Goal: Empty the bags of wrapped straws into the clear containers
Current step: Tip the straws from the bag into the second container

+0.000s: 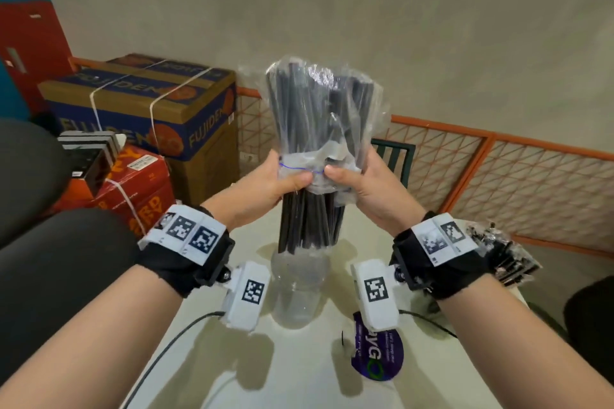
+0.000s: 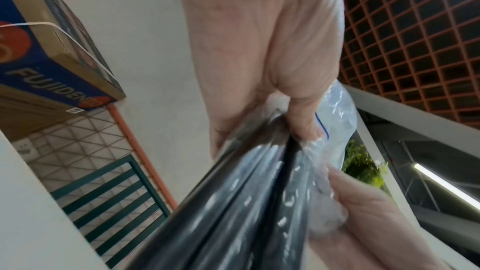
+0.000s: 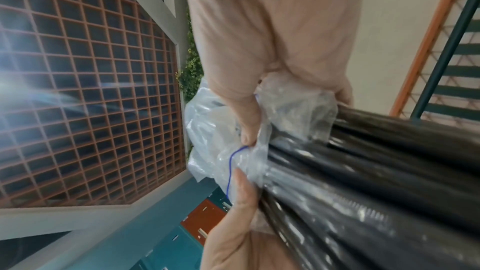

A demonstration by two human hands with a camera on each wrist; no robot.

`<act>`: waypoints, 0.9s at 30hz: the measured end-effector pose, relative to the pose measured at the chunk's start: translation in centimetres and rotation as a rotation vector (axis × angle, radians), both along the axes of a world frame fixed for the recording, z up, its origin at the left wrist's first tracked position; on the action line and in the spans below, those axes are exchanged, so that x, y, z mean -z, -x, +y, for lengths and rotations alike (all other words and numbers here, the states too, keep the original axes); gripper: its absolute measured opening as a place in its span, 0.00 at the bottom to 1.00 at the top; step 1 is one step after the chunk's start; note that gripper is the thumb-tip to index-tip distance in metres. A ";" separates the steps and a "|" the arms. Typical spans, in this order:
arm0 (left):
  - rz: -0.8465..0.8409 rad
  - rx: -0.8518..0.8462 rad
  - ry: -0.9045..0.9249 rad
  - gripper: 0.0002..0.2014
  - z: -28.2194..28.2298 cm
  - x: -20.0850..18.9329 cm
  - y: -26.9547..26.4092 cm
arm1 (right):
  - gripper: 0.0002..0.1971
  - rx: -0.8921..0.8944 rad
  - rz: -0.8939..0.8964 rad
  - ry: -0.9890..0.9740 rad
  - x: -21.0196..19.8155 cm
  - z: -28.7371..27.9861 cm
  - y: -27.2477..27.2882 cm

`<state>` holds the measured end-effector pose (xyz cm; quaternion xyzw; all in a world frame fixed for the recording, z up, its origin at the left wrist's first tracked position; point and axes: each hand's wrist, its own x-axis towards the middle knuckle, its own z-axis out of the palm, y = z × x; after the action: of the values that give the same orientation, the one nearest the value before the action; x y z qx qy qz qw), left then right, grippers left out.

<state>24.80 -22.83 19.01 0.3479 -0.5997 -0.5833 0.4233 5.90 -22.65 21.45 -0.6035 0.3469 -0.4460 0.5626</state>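
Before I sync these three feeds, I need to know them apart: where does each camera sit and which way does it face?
Head: on the head, looking down at the left hand and right hand gripping the bag of straws over the clear container; forearms show.
Left wrist: along the palm, upward to the bag.
Right wrist: along the palm, upward to the bag.
All share the bag; each wrist view also shows the other hand.

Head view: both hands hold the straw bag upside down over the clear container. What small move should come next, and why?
Probably lower the bundle. The black straws already stick out of the bag, their tips right at the clear container mouth, while the left hand and right hand grip the bag's opening.
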 end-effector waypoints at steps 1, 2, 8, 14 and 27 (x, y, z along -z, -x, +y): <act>-0.003 -0.025 0.018 0.44 0.0 0.7 0.5 | 0.31 0.031 0.006 0.022 0.7 0.0 0.0; 0.022 -0.045 0.017 0.40 0.2 1.3 1.0 | 0.31 0.058 0.003 0.040 1.5 0.1 -0.1; 0.176 -0.164 -0.018 0.33 1.0 4.9 2.4 | 0.31 0.095 -0.131 0.005 5.2 0.8 -1.1; 0.195 -0.272 0.020 0.33 1.2 6.8 2.3 | 0.33 0.119 -0.197 -0.066 6.8 0.8 -2.1; 0.199 -0.366 0.036 0.24 1.7 8.5 2.8 | 0.37 0.148 -0.030 -0.020 8.1 1.3 -1.7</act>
<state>21.97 -21.09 10.55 0.3839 -0.4922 -0.5173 0.5855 7.58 -21.31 13.34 -0.5637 0.3865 -0.4919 0.5394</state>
